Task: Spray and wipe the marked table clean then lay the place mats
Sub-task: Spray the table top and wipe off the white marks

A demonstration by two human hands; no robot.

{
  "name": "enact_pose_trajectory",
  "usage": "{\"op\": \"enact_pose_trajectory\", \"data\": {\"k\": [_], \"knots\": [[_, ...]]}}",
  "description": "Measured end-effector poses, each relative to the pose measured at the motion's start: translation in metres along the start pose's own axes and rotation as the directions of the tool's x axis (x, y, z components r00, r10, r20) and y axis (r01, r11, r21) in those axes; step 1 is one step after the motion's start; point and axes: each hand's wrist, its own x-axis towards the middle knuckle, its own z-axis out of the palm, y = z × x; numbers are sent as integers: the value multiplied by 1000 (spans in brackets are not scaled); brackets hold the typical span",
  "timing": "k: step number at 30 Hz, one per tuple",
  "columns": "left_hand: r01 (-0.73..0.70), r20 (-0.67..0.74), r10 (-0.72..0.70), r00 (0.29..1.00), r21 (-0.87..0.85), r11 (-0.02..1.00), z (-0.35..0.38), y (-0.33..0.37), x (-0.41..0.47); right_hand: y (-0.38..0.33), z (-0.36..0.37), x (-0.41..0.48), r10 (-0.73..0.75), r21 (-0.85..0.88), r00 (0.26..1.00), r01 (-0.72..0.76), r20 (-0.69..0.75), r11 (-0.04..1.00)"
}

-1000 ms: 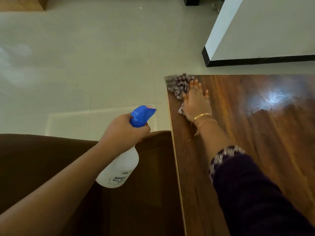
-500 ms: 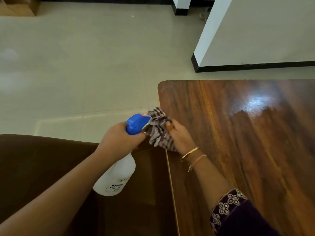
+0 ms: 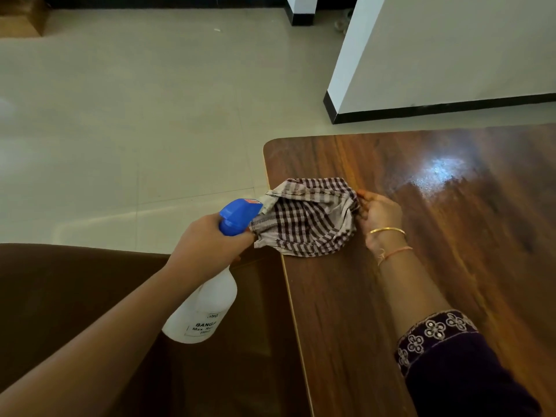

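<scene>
Holding the spray bottle: the left hand (image 3: 207, 242) is seen at centre left of the frame; its fingers are curled round the neck of the spray bottle (image 3: 204, 311), just under the blue trigger head; the white labelled body is tilted down toward the lower left, off the worktop's edge.
Right hand: the right hand (image 3: 380, 218) is placed right of centre, above the wood; its fingers are curled into the right end of the cloth (image 3: 304, 218), which is bunched in the grip.
Cloth: a cream cloth with dark checks is spread between the two hands, across the left edge of the worktop (image 3: 421, 281); its left end is drawn up against the fingertips of the left hand beside the blue head; whether it is pinched there cannot be told; whether its lower hem lies on the wood cannot be told either.
Worktop: glossy brown wood is shown filling the right half of the frame, with a rounded corner at upper centre; a pale bright patch (image 3: 439, 173) is reflected toward the upper right.
Wrist and sleeve: a gold bangle (image 3: 388, 230) and a thin thread band (image 3: 394, 251) are worn on the right wrist; a dark embroidered sleeve (image 3: 451, 371) is seen at lower right.
Surroundings: a pale tiled floor (image 3: 150, 115) is spread over the upper left; a white wall (image 3: 451, 49) with a black skirting is set at upper right; a dark brown surface (image 3: 75, 281) is seen at lower left, beneath the bottle.
</scene>
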Motion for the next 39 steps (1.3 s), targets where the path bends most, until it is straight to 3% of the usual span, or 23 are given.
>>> {"op": "enact_pose_trajectory", "data": {"k": [2,4,5,6,8,9,11,13,15,17,19,22,25,28,30,34,39], "knots": [[-2,2,2,1000,-2,1000,0,0,0,-1,3,-1,-55,-79,998,58,35,995],[2,-4,-2,1000,2,1000,0,1,-1,-1,8,-7,-183,-402,980,200,81,893],[6,-10,-6,1000,6,1000,0,1,-1,0,10,-9,-310,-622,942,321,130,714],[10,-14,-10,1000,10,1000,0,2,-1,2,13,-10,-427,-772,872,438,239,461],[12,-22,-11,1000,16,1000,0,3,-1,6,21,-11,-419,-836,765,549,489,27],[9,-26,-9,1000,15,1000,-1,2,0,9,26,-11,-334,-823,761,560,557,-97],[3,-25,-3,1000,3,1000,-3,2,0,14,31,-14,-251,-818,779,538,575,-204],[3,-20,-4,1000,-19,1000,-5,2,1,15,31,-21,-354,-834,754,500,552,-235],[10,-24,-11,1000,-27,1000,-7,1,1,15,32,-34,-473,-817,676,536,565,-212],[18,-35,-19,999,-30,999,-8,-1,1,19,40,-55,-482,-749,624,653,615,-112],[27,-52,-29,998,-31,999,-10,-1,0,25,54,-74,-403,-643,603,764,688,46],[38,-66,-40,997,-32,999,-13,-3,1,24,64,-79,-374,-521,672,736,639,433],[43,-66,-47,997,-53,998,-16,-5,4,29,62,-54,-399,-601,796,605,455,522],[45,-60,-48,997,-50,998,-14,-4,8,43,63,-38,-131,-764,908,407,398,501],[41,-51,-43,998,-55,998,-11,-2,13,48,67,-28,-60,-846,915,393,399,360],[40,-40,-43,998,-76,996,-15,3,27,39,67,3,-71,-920,931,365,358,143],[47,-26,-49,998,-58,997,-18,5,45,5,71,64,-91,-967,971,230,220,110]]}}
